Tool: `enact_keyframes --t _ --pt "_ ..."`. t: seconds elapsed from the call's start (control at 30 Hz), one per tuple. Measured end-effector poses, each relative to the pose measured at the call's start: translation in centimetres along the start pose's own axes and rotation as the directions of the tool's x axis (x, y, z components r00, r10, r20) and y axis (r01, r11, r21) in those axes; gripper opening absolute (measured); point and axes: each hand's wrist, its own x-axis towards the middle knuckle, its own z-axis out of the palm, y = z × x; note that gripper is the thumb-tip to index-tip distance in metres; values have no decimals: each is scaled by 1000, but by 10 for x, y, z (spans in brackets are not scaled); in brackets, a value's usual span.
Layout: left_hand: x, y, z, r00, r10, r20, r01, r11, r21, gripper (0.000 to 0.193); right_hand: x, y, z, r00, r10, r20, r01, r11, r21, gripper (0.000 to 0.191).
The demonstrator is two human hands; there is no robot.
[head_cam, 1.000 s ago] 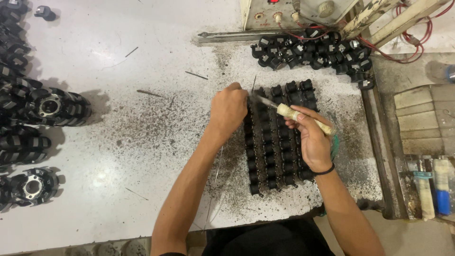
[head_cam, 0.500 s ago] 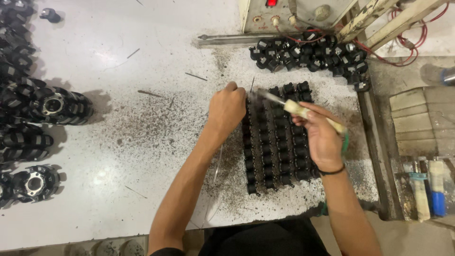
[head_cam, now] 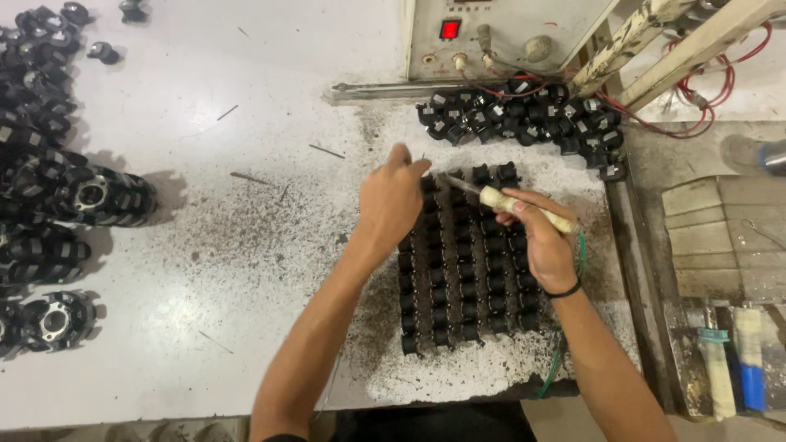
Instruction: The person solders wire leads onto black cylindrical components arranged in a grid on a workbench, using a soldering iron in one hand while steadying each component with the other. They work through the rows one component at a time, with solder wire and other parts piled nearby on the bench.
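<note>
Left of the block of small black parts [head_cam: 463, 262] lie ring-shaped black assemblies [head_cam: 98, 196] on the white table [head_cam: 246, 98]. My left hand [head_cam: 391, 200] rests at the block's top-left corner, fingers pinched closed on something too small to see. My right hand [head_cam: 547, 241] grips a pale-handled iron [head_cam: 508, 203], tip toward that corner. I judge steady bracing and a light touch matter here.

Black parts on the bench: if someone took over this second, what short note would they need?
Left hand: fingertips at the top left corner of the block of small black parts, which are set in rows.
Right hand: grips a pale-handled tool, its metal tip pointing at that same corner.
A loose pile of similar parts lies by the control box.
How many parts are finished cannot be told.
</note>
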Motion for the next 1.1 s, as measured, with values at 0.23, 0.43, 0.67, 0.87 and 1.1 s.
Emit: enact_keyframes --t 0.23,0.43,0.67,0.87,1.1 --pt "-25 -20 41 997 -76 32 77 997 -20 18 -7 12 -9 999 -13 -34 11 998 -54 26" --pt "-15 -20 34 995 -68 67 74 994 -86 16 -7 16 -13 1000 9 -11 -9 999 -49 26" --pt "-10 -23 37 995 -40 87 46 996 -70 10 -7 17 -13 1000 2 -15 -4 997 -80 26" --pt "-13 -19 40 992 -24 123 23 1000 8 12 -7 19 -14 1000 15 -26 -16 999 -47 26" --pt "-16 -19 39 999 -27 30 29 998 -51 9 -8 20 -13 997 -36 -71 34 999 -27 26"
